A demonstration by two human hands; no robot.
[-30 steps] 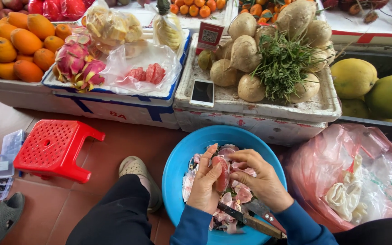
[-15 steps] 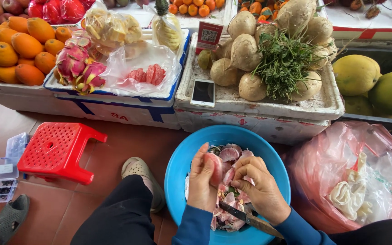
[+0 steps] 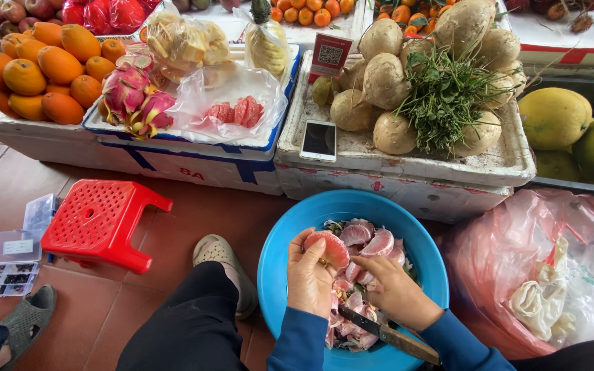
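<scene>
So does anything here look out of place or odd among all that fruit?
One thing: a smartphone lies flat on the white foam crate, right beside the pale root vegetables. Otherwise nothing looks spilled; the left hand holds a pink pomelo segment over the blue basin.

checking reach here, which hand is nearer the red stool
Left. The left hand holds a pink fruit segment, on the red stool's side; the right hand is beyond it.
</scene>
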